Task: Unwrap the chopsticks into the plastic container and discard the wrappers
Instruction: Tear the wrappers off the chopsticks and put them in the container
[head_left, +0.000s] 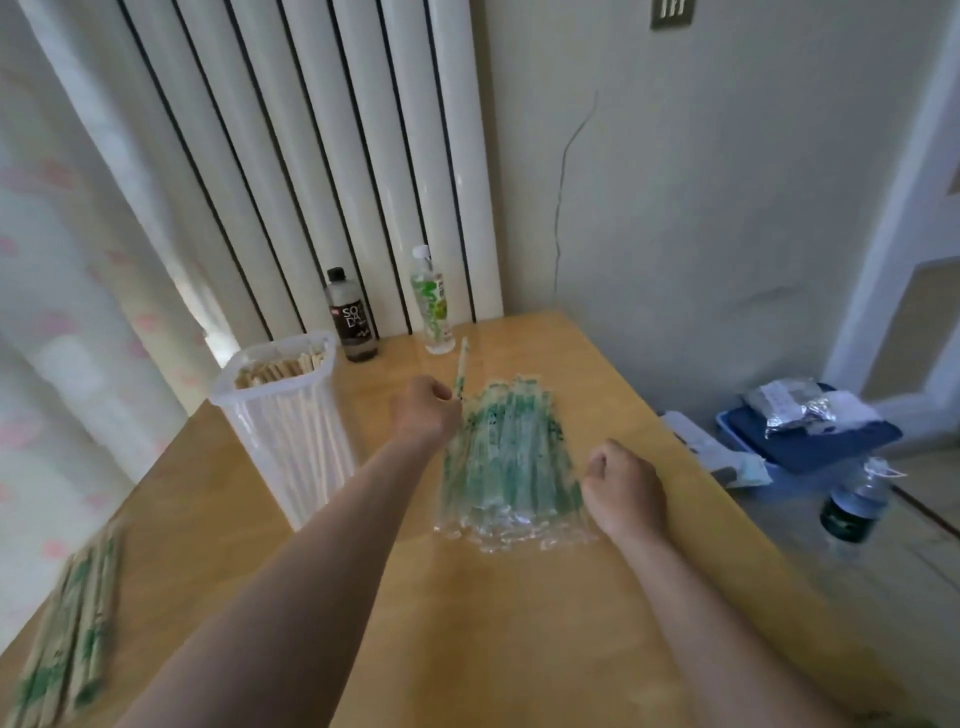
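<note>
**Item in hand:** one green-printed chopstick sleeve (460, 371), held near upright with its top toward twelve o'clock. The left hand (423, 410) pinches its lower end, grip closed round it. Whether sticks are inside cannot be told, though it stands stiff, which suggests they may be.

**Wrapper pile (511, 467):** clear, green-printed wrappers heaped flat on the table (519, 623), just at four o'clock of the left hand.

**Right hand (623, 483):** at the pile's four o'clock edge, fingers curled into a fist and nothing visible in the grip. Touching the wrappers or just beside them — cannot tell.

**Plastic container (280, 431):** clear, upright, at nine o'clock of the left hand. It is well stocked with bare chopsticks (283, 369) standing on end.

**Wrapped chopsticks (67, 623):** a blurred stock at the table's seven o'clock edge, not yet opened.

**Beyond:**
- A soda bottle (353, 317) and a green-labelled bottle (431, 301) stand at twelve o'clock, before the radiator (311, 130).
- A blue tray (810, 441) of packets sits off the table at three o'clock.

**Step, as judged:** mid-batch, one sleeve being dealt with over the pile. If it is full, the next move calls for the right hand to strip it and tip the sticks into the container. If it is empty, it goes on the heap — then a reach to seven o'clock.
</note>
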